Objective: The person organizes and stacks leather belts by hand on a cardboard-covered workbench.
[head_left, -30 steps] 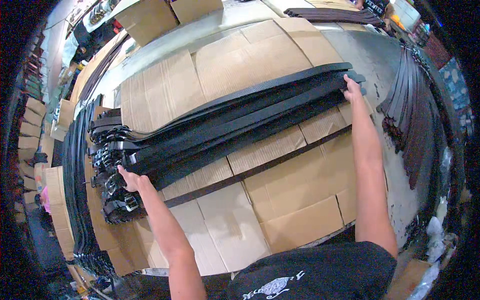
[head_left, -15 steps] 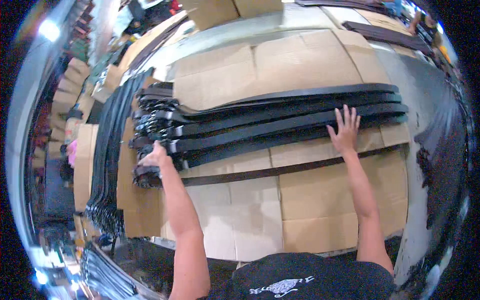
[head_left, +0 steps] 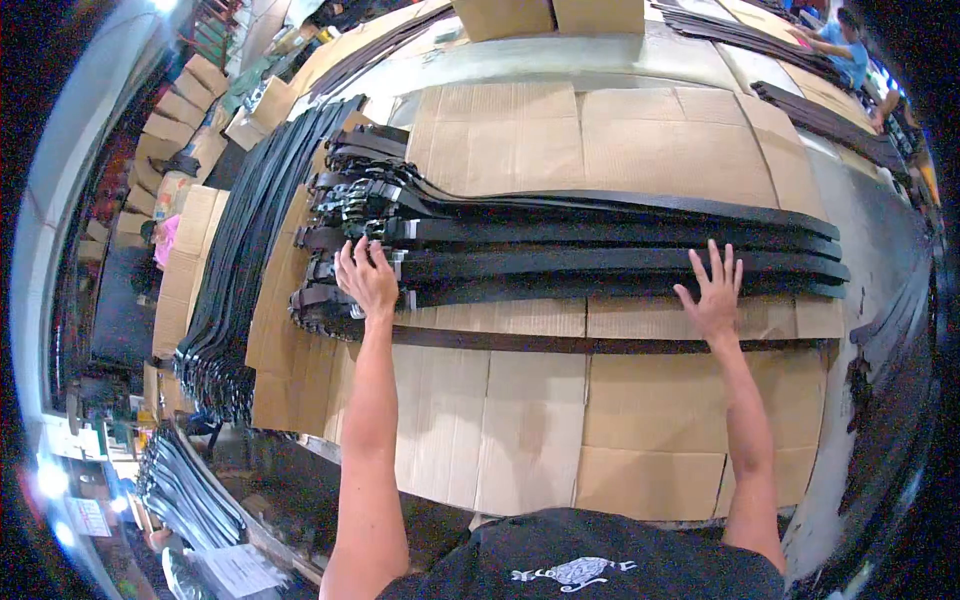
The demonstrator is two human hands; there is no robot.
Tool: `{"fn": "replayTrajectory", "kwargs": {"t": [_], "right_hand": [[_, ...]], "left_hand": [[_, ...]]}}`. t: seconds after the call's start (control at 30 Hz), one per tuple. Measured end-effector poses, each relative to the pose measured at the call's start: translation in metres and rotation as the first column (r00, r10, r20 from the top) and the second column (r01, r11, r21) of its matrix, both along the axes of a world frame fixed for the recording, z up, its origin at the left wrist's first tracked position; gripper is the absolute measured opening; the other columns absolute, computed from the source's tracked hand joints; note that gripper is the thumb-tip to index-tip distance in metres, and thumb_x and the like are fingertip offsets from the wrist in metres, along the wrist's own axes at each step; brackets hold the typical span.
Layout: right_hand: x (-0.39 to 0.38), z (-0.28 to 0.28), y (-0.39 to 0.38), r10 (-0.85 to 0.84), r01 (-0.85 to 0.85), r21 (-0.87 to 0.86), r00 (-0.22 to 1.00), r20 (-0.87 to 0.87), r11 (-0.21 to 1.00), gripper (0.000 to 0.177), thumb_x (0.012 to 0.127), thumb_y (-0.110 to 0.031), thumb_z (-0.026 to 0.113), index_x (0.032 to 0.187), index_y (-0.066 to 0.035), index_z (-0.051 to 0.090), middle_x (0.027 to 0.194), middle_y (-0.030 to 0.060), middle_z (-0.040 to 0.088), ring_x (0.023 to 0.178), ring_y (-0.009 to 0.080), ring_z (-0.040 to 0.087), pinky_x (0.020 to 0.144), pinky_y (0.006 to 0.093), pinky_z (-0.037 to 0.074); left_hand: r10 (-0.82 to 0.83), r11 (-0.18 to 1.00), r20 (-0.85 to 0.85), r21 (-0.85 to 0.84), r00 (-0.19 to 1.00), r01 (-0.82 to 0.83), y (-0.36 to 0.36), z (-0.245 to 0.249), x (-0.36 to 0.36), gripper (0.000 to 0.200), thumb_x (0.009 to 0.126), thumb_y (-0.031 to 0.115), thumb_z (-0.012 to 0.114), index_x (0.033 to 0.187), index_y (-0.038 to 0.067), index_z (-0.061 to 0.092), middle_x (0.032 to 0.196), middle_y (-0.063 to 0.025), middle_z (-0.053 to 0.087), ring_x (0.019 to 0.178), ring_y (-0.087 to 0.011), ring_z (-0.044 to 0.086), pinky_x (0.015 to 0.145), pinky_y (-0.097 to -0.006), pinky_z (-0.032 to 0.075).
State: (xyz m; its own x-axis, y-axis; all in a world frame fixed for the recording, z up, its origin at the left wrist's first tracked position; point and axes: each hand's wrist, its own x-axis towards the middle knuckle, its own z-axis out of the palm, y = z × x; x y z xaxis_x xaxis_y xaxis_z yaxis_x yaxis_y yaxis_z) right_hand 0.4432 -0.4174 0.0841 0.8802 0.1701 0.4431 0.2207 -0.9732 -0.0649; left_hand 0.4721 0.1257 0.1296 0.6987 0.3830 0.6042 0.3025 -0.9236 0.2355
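Note:
Several stacks of black belts [head_left: 600,235] lie lengthwise across cardboard, their buckles [head_left: 365,205] bunched at the left end. My left hand [head_left: 367,281] is over the buckle end of the front stacks, its fingers apart and bent slightly. Toward the right end of the belts, my right hand [head_left: 714,290] rests against the front stack with its fingers spread. Neither hand grips anything. A dark brown belt stack [head_left: 500,340] runs along the near side, below both hands.
More black belts [head_left: 255,240] hang or lie at the left on cardboard. Cardboard sheets [head_left: 650,140] cover the table. Further dark belts [head_left: 830,125] lie at the back right, near a person in blue [head_left: 848,50]. A paper sheet [head_left: 240,570] is at the lower left.
The view has shifted, and the belts now appear straighter. My left hand has moved from the near buckles onto the front black stacks, its fingers more spread. My right hand stays near the right end.

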Motion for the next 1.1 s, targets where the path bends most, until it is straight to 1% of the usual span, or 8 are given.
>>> {"fn": "replayTrajectory", "kwargs": {"t": [0.1,0.2,0.23,0.27,0.37,0.73,1.0,1.1], "right_hand": [[0.009,0.001,0.019,0.110,-0.110,-0.037,0.994,-0.005,0.993,0.058,0.078,-0.043,0.059,0.127,-0.013,0.047,0.135,0.0148,0.038,0.129,0.0380,0.026,0.106,0.0533,0.015],[0.022,-0.001,0.036,0.185,-0.182,0.040,0.979,-0.090,0.983,0.056,0.078,-0.041,0.060,0.125,-0.013,0.049,0.129,0.0138,0.043,0.124,0.0354,0.032,0.105,0.0514,0.020],[0.026,0.003,0.042,0.221,-0.220,0.041,0.974,-0.043,0.975,0.055,0.074,-0.036,0.066,0.121,-0.012,0.052,0.117,0.0114,0.050,0.114,0.0309,0.042,0.099,0.0466,0.029],[0.033,0.003,0.044,0.247,-0.242,0.058,0.963,-0.105,0.968,0.055,0.072,-0.034,0.068,0.119,-0.011,0.053,0.114,0.0108,0.051,0.110,0.0299,0.044,0.097,0.0449,0.031],[0.055,0.005,0.044,0.314,-0.294,0.117,0.922,-0.226,0.948,0.052,0.062,-0.025,0.076,0.107,-0.009,0.058,0.100,0.0080,0.052,0.097,0.0264,0.049,0.085,0.0388,0.039],[0.067,0.014,0.039,0.298,-0.262,0.153,0.901,-0.316,0.953,0.048,0.065,-0.023,0.075,0.105,-0.005,0.054,0.100,0.0105,0.056,0.097,0.0280,0.052,0.085,0.0378,0.040],[0.066,0.014,0.036,0.330,-0.294,0.180,0.918,-0.219,0.939,0.044,0.067,-0.017,0.073,0.103,-0.006,0.051,0.097,0.0108,0.056,0.096,0.0284,0.052,0.083,0.0380,0.041],[0.055,0.033,0.026,0.362,-0.348,0.107,0.919,-0.155,0.931,0.047,0.064,-0.016,0.072,0.105,-0.006,0.052,0.099,0.0110,0.056,0.097,0.0287,0.052,0.085,0.0383,0.041]], "left_hand": [[-0.203,0.978,-0.112,0.022,0.973,0.207,0.000,0.016,-0.009,0.071,0.074,0.055,0.061,0.131,0.018,0.040,0.138,-0.0158,0.028,0.131,-0.0384,0.017,0.106,-0.0523,0.012],[-0.349,0.893,-0.358,0.154,0.866,0.423,-0.007,0.056,-0.026,0.081,0.064,0.052,0.071,0.130,0.016,0.040,0.138,-0.0148,0.026,0.131,-0.0388,0.014,0.106,-0.0536,0.011],[-0.350,0.885,-0.446,0.131,0.823,0.447,0.000,0.057,-0.025,0.084,0.056,0.039,0.078,0.128,0.016,0.042,0.138,-0.0099,0.028,0.132,-0.0376,0.013,0.107,-0.0539,0.009],[-0.350,0.857,-0.450,0.200,0.822,0.474,0.005,0.058,-0.021,0.071,0.056,0.025,0.078,0.119,0.014,0.050,0.129,-0.0063,0.041,0.130,-0.0312,0.023,0.107,-0.0501,0.014],[-0.463,0.756,-0.460,0.241,0.758,0.608,0.036,0.050,0.003,0.046,0.055,0.014,0.077,0.098,0.012,0.060,0.099,-0.0031,0.060,0.105,-0.0192,0.051,0.094,-0.0364,0.032],[-0.461,0.759,-0.531,0.179,0.711,0.626,0.040,0.098,0.008,0.046,0.054,0.031,0.080,0.093,0.014,0.062,0.089,-0.0015,0.063,0.091,-0.0193,0.055,0.081,-0.0348,0.035],[-0.571,0.655,-0.499,0.202,0.652,0.728,0.018,0.151,-0.004,0.050,0.056,0.018,0.077,0.102,0.013,0.058,0.096,-0.0060,0.056,0.094,-0.0252,0.051,0.087,-0.0387,0.038],[-0.539,0.759,-0.575,-0.015,0.615,0.651,0.015,0.168,-0.025,0.050,0.056,0.013,0.075,0.102,0.011,0.057,0.093,-0.0101,0.054,0.091,-0.0327,0.054,0.080,-0.0396,0.044]]}}
